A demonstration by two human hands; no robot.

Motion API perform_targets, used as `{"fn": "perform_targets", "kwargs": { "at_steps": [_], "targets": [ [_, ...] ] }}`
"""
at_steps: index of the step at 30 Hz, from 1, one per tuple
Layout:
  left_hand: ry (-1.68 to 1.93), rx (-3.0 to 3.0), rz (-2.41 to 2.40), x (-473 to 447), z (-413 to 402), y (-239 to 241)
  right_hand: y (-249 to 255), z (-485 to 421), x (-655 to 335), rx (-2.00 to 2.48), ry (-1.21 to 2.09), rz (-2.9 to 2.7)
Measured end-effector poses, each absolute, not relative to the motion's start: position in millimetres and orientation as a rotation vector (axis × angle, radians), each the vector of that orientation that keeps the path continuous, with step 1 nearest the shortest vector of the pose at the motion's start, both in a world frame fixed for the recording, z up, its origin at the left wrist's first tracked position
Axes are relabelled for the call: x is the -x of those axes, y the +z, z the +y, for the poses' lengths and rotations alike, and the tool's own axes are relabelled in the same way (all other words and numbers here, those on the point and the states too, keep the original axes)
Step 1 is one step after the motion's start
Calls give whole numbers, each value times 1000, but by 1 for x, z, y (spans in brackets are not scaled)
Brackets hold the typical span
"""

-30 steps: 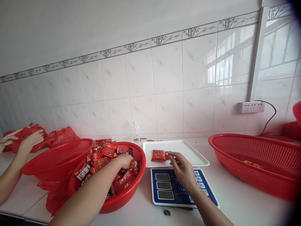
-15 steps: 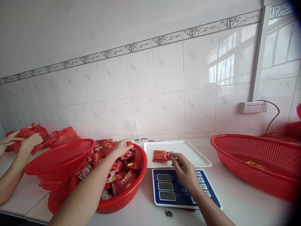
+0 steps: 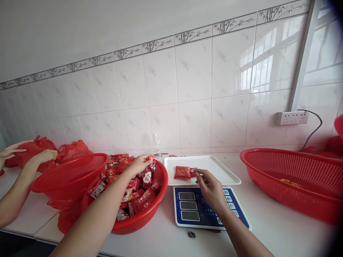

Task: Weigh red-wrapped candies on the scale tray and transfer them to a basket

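Note:
My left hand is over a red basket heaped with red snack packets. Its fingers are closed on a small red packet at the far side of the heap. On the white tray of a blue scale lies a larger red packet, with a smaller dark red packet against its right side. The fingertips of my right hand are pinched at the edge of that smaller packet, above the scale's keys.
An oval red basket with something yellow inside stands at right. Left, another red basket tilts beside the heap. Another person's hands handle red plastic bags. A clear bottle stands by the wall; a small dark object lies before the scale.
My left hand has shifted slightly right over the heap, and a small red packet now shows at its fingertips. My right hand stays at the tray. The view has moved slightly.

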State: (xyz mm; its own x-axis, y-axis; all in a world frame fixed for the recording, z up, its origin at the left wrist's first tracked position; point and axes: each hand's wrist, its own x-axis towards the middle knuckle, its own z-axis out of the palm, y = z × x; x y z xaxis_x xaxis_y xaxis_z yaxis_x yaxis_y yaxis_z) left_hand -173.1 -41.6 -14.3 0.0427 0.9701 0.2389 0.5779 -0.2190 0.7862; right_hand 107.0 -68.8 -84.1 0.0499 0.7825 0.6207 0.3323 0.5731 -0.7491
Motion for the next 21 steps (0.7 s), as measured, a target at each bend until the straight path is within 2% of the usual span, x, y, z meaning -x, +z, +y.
{"fn": "perform_targets", "kwargs": {
  "at_steps": [11,21],
  "targets": [
    [1027,-1787,1523,159,-47,-10,-79,-67,-115,997,435,-1430],
    [851,-1866,1453,83,-49,6,-78,-62,-121,1005,466,-1355]
  ]
}}
